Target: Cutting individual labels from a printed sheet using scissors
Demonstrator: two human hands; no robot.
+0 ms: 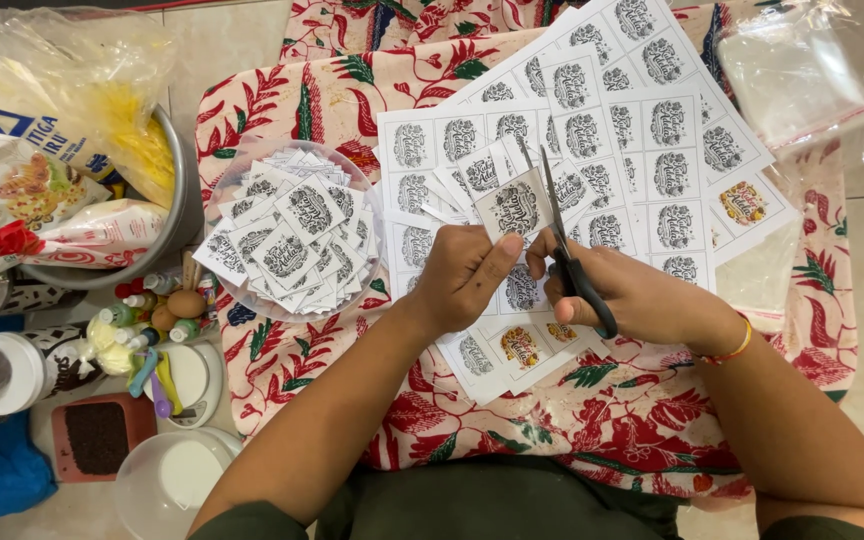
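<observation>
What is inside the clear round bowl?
The bowl holds a loose pile of cut-out square labels, black print on white. The pile covers the bottom, so anything under it is hidden.

I see matt paper labels (514, 208) on printed sheets (642, 120), steel-bladed scissors (562, 235) with glossy black plastic grips, a patterned cloth (282, 100), a clear plastic bowl (227, 170) left, and crinkly glossy bags (802, 70) far right.

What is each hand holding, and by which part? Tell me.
The left hand pinches a small printed label by its lower edge. The right hand holds black scissors by the handle loops, blades open at the label.
</observation>
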